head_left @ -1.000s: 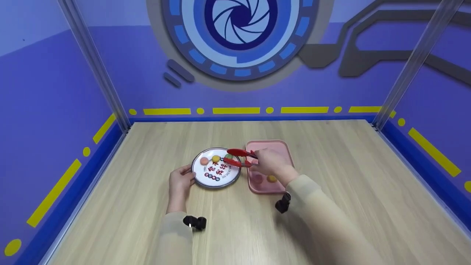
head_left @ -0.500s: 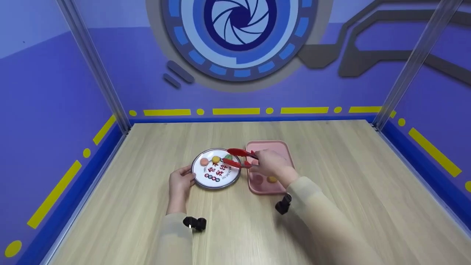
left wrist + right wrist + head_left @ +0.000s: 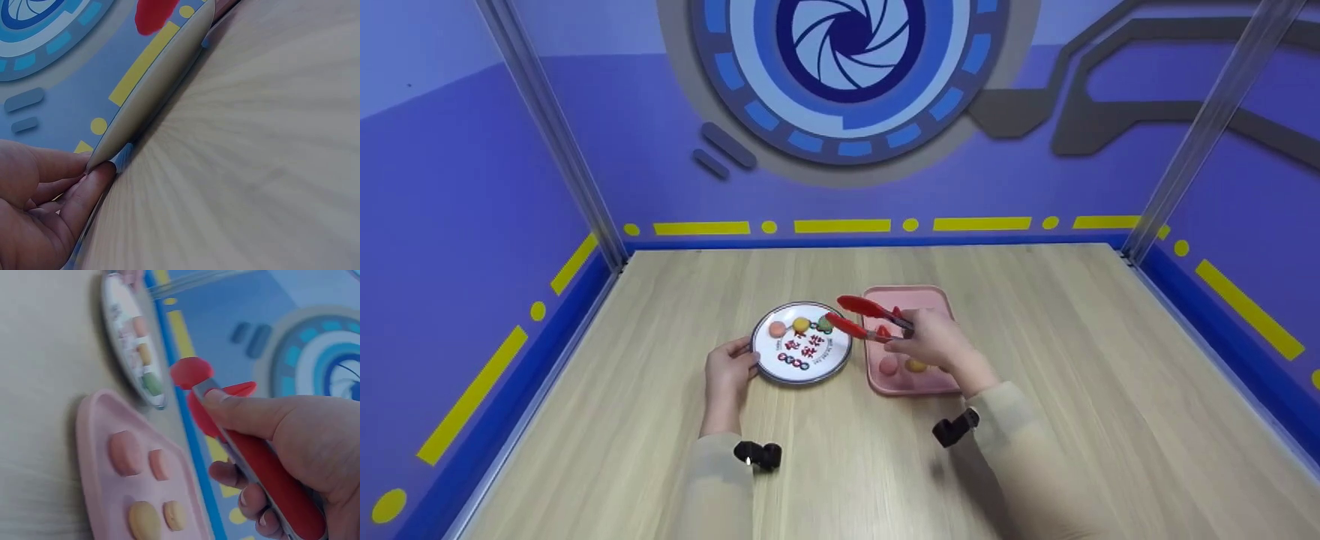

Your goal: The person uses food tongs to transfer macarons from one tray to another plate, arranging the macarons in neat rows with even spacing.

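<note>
Wood-grain table (image 3: 840,465): pink tray (image 3: 904,383) on it, round white plate (image 3: 769,352) just left of the tray. Left hand (image 3: 727,373) pinches the plate's left rim. Right hand (image 3: 934,341) grips red tongs (image 3: 861,306), heads apart, near the plate's right edge. Plate row: pink macaron (image 3: 777,329), yellow macaron (image 3: 801,325), green macaron (image 3: 825,324). Tray: two pink macarons (image 3: 125,453), two yellow macarons (image 3: 144,520).

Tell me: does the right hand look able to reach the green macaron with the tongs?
Probably yes: the right hand holds the open tongs close to the green macaron, and nothing visible blocks them.
</note>
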### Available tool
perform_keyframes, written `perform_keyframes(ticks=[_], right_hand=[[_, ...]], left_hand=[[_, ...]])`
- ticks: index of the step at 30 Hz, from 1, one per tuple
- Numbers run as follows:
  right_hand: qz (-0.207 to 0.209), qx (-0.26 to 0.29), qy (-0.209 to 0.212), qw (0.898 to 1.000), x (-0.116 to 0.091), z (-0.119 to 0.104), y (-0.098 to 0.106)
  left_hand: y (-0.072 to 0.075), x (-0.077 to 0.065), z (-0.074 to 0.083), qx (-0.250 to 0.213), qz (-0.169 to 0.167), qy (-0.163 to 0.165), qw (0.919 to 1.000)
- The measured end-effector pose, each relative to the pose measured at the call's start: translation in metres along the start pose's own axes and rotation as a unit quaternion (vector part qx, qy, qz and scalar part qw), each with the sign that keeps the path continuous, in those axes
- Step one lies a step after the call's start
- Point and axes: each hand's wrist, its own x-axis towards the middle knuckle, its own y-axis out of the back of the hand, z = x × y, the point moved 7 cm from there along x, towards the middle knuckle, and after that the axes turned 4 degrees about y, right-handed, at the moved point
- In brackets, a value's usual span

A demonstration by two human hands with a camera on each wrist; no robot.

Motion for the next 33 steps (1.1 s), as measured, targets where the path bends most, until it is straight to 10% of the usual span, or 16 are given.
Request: perform_keyframes(ticks=[33], right_hand=[[0.012, -0.021, -0.139, 0.990, -0.043, 0.048, 0.013]], left_hand=[[0.000, 0.002, -0.001, 0.020, 0.005, 0.017, 0.9997]])
